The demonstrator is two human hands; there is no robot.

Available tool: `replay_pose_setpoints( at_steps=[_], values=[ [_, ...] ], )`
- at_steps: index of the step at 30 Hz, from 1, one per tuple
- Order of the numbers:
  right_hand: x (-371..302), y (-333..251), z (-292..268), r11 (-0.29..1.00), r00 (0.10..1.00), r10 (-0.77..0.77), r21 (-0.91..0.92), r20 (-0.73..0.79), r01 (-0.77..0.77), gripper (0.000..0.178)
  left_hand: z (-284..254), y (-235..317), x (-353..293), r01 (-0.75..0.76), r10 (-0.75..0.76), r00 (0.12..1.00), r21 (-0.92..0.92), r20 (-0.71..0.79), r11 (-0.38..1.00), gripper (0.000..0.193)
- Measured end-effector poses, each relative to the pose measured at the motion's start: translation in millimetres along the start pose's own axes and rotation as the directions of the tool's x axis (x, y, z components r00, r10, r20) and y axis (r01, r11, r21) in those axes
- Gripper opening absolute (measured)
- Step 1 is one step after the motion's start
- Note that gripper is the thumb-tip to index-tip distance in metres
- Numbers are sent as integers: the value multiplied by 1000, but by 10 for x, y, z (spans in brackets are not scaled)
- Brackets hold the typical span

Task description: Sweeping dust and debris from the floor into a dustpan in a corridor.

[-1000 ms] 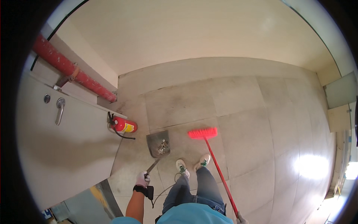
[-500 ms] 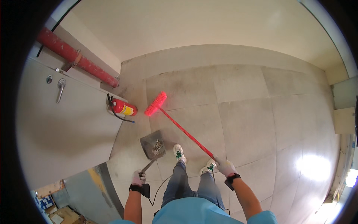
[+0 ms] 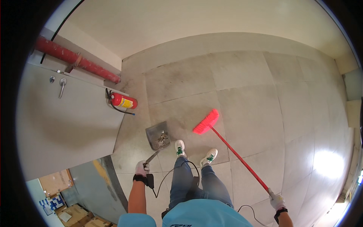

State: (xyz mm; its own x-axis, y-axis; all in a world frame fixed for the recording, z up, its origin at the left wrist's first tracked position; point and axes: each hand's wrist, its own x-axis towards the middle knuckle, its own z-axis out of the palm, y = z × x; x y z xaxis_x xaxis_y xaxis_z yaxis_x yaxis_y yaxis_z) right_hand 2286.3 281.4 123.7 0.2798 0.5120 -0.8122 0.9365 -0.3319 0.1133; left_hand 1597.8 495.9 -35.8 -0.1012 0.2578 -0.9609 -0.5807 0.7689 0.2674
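Note:
My left hand (image 3: 141, 168), in a white glove, grips the handle of a grey metal dustpan (image 3: 158, 135) that rests on the tiled floor in front of my left shoe, with a small pile of dirt in it. My right hand (image 3: 276, 200), also gloved, holds the far end of a long red broom handle (image 3: 238, 157). The broom's bright red bristle head (image 3: 206, 122) sits on the floor to the right of the dustpan, a little apart from it. My two white shoes (image 3: 194, 151) stand between pan and broom.
A red fire extinguisher (image 3: 123, 101) lies on the floor by a grey door (image 3: 64, 125) with a lever handle on the left. A red pipe (image 3: 75, 60) runs along the wall above. Cardboard boxes (image 3: 72, 213) show at lower left. Pale wall stands ahead.
The broom head has swung from near the fire extinguisher to the right of the dustpan. My right hand has moved out to the lower right. The dustpan has stayed in place.

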Motion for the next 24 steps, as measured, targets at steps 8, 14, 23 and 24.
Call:
replay_pose_setpoints(
  at_steps=[8,14,23,24],
  values=[
    [-536,-224,645,960,985,130,263,-110,-98,49,557,-56,-19,-134,157,987,427,-19,894,18],
    [29,-1256,1282,664,951,277,742,-135,-88,51,954,-341,327,-137,93,991,752,100,645,6],
    [-428,-3076,2278,289,947,297,933,126,-215,58,1740,-669,636,-309,165,949,885,267,348,14],
    [-666,-3215,2499,328,952,279,919,129,-220,57,1756,-691,690,-311,154,950,888,273,340,14]
  ],
)
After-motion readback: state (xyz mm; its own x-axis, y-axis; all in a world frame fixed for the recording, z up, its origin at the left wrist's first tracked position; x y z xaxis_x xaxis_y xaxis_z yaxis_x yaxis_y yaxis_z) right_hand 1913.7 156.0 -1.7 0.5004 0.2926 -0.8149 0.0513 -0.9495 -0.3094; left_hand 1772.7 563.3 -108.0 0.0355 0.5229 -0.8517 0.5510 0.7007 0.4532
